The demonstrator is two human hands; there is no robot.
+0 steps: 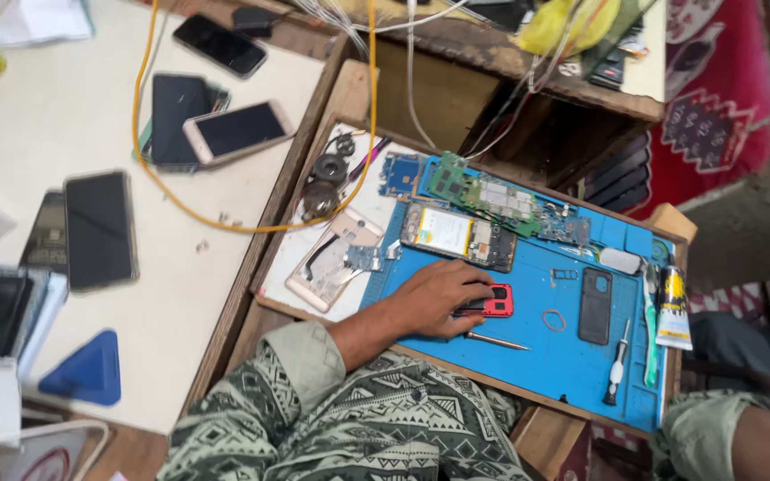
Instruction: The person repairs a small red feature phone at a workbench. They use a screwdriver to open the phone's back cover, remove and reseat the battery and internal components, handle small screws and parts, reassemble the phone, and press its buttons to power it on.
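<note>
A: Head view, only one. The person's left hand lies flat on the blue mat, fingers together and pressing down on a small red-and-black part. Not pinched, just pinned under the fingertips, likely so it doesn't slide.

B: Right hand?

A: Cannot tell. Only the forearm shows, off the mat's near right corner; the hand itself is out of frame.

B: What else is on the mat?

A: An opened phone just behind the hand, back off, battery showing. Green circuit boards at the mat's far edge, probably parked clear of the working spot. A metal pick just in front of the hand, within easy reach. A dark phone cover to the right of the red part. A screwdriver, a green toothbrush and a glue tube line the mat's right edge, laid parallel.

B: Off the mat?

A: A gold phone frame on white paper just left of the mat. Well left of that, several phones lie face up on the white table, with a yellow cable looping across them.
</note>
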